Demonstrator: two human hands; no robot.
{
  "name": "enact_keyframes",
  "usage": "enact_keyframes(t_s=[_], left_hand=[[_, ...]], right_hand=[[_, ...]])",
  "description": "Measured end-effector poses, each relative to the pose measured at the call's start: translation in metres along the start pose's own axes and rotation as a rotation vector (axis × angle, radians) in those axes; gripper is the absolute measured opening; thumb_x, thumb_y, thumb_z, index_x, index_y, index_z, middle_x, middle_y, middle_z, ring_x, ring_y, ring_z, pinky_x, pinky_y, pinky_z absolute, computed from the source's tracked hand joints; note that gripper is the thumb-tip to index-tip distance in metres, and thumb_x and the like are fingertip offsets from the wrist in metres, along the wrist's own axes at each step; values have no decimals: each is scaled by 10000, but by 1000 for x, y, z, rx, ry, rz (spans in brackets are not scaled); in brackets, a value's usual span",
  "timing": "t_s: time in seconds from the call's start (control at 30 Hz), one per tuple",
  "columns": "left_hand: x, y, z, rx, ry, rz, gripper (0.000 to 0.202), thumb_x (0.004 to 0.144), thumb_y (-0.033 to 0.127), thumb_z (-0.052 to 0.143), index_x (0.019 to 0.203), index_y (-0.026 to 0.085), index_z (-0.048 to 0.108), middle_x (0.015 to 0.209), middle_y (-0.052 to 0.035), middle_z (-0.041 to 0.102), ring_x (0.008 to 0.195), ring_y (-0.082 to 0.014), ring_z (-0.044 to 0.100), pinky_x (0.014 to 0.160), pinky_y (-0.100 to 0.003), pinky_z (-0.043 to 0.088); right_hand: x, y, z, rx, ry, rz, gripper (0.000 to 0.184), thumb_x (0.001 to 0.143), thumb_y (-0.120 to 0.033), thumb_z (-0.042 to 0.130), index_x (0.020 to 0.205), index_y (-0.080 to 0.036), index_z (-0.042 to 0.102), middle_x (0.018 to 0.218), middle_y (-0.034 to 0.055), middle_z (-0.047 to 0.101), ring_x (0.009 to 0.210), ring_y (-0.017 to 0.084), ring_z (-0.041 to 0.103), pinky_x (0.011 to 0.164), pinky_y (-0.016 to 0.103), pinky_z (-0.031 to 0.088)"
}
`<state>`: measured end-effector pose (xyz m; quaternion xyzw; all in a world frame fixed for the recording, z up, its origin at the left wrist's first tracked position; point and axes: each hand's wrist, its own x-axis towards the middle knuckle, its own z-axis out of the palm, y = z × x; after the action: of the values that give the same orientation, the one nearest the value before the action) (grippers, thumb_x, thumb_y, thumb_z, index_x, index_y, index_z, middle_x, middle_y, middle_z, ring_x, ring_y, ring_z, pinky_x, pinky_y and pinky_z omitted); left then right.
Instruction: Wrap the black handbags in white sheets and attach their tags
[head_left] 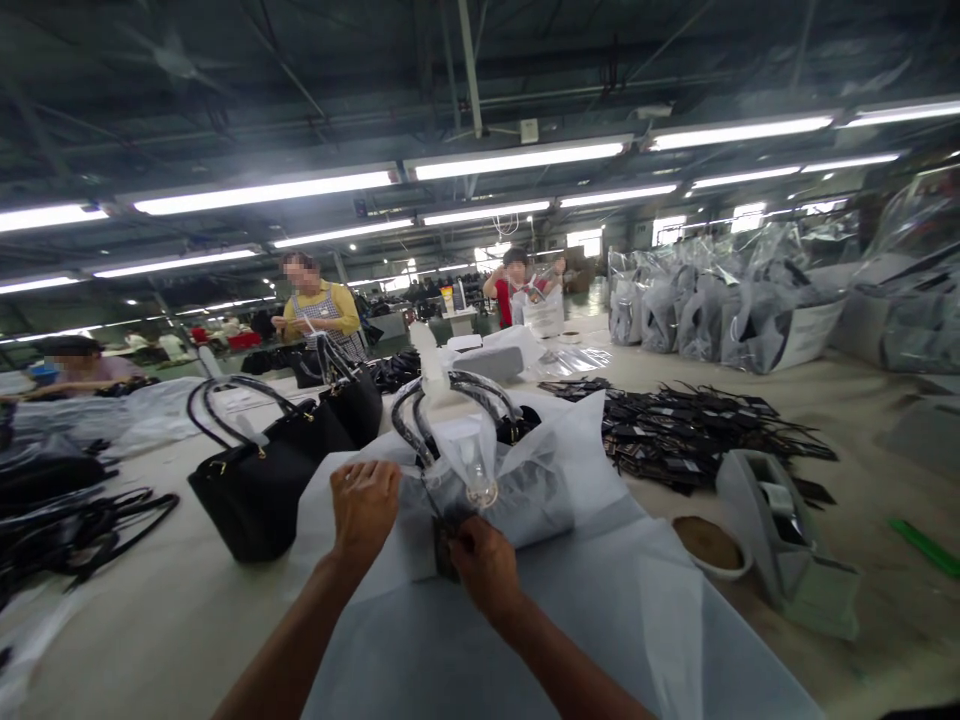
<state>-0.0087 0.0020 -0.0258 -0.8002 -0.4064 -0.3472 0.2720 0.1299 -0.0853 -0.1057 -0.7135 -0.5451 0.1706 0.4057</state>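
A handbag (pixel 517 500) stands in front of me, wrapped in thin white sheet, its dark handles (pixel 409 425) rising out of the top in clear film. My left hand (pixel 365 505) is closed at the bag's left end, near the handle base; what its fingers grip is hidden. Low on the bag's front, the curled fingers of my right hand (pixel 486 565) pinch a small dark hang tag (pixel 444 552). Just above that hand, a round metallic ornament (pixel 481 490) shows at the front. More white sheet (pixel 420 650) spreads under the bag toward me.
Black handbags (pixel 255 480) stand at left, beside dark straps (pixel 97 530). At right lie a heap of black tags (pixel 690 430), a tape dispenser (pixel 787 540), a round dish (pixel 712 545) and a green tool (pixel 926 545). Wrapped bags (pixel 772 320) line the back right; co-workers (pixel 322 310) stand beyond.
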Motion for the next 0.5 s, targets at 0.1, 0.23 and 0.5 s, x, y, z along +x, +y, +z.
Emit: enact_keyframes(t_s=[0.1, 0.23, 0.5], left_hand=[[5, 1, -1, -98, -90, -176, 119, 805, 225, 498, 782, 184, 607, 812, -76, 668, 842, -276, 610, 776, -426, 418], [30, 5, -19, -330, 128, -194, 588, 681, 361, 660, 1203, 153, 487, 1254, -151, 538, 1187, -308, 482, 980, -457, 401], [125, 30, -51, -821, -281, -291, 471, 537, 428, 771, 898, 155, 640, 881, -48, 685, 827, -233, 622, 749, -351, 486]], right_hand=[[-3, 15, -7, -27, -29, 33, 128, 806, -156, 541, 814, -174, 667, 789, 42, 714, 763, 171, 661, 649, 226, 400], [-12, 52, 0, -74, -28, 81, 147, 826, -188, 507, 802, -180, 652, 754, 47, 705, 733, 186, 661, 630, 240, 399], [-28, 118, 24, -72, 74, -24, 243, 787, -102, 395, 819, -193, 618, 809, 56, 671, 744, 193, 647, 688, 273, 472]])
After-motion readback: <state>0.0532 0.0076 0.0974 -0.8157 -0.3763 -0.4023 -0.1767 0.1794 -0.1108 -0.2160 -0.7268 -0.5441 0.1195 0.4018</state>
